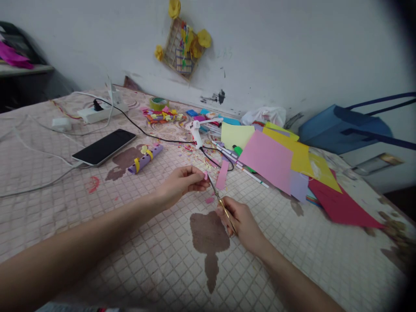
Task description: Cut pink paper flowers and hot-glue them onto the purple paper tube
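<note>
Two hands: left hand (182,185) pinches pink scrap (205,175), right hand (241,225) holds scissors (221,202).

The left hand (180,186) was slim, with narrow fingers; the right hand (240,225) looked much the same, its fingers partly hidden; the left forearm (81,229) was bare, widening smoothly from a narrow wrist toward the edge of the view; the right forearm (292,277) was bare too and tapered likewise; the nails were too small to tell.
</note>
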A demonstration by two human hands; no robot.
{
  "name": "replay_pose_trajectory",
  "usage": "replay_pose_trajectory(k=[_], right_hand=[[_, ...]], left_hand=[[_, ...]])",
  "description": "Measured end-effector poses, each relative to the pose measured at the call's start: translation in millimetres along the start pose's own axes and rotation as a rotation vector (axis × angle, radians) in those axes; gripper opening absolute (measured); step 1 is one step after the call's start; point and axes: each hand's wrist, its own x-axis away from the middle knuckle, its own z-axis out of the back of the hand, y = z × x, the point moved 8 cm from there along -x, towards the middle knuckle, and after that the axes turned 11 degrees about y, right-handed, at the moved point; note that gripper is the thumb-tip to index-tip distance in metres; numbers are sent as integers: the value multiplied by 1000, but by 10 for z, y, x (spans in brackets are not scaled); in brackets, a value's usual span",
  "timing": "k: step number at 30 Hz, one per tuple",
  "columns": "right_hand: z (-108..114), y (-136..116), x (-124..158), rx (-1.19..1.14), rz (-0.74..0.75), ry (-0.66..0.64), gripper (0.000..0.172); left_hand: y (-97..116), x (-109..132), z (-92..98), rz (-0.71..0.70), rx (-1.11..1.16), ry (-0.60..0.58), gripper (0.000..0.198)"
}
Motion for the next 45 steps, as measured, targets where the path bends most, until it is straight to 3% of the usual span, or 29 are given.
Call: replay_pose_trajectory(k=[27,36,45], right_hand=[[1,46,-13,-61,-48,-72,40],[-88,19,18,-316,-127,-230,44],[-45,69,-6,-296,-130,-242,46]], left_hand=[[51,-83,48,135,-94,-191,11],[52,-54,10,152,-93,-232,17],[47,-39,2,152,-128,-244,18]])
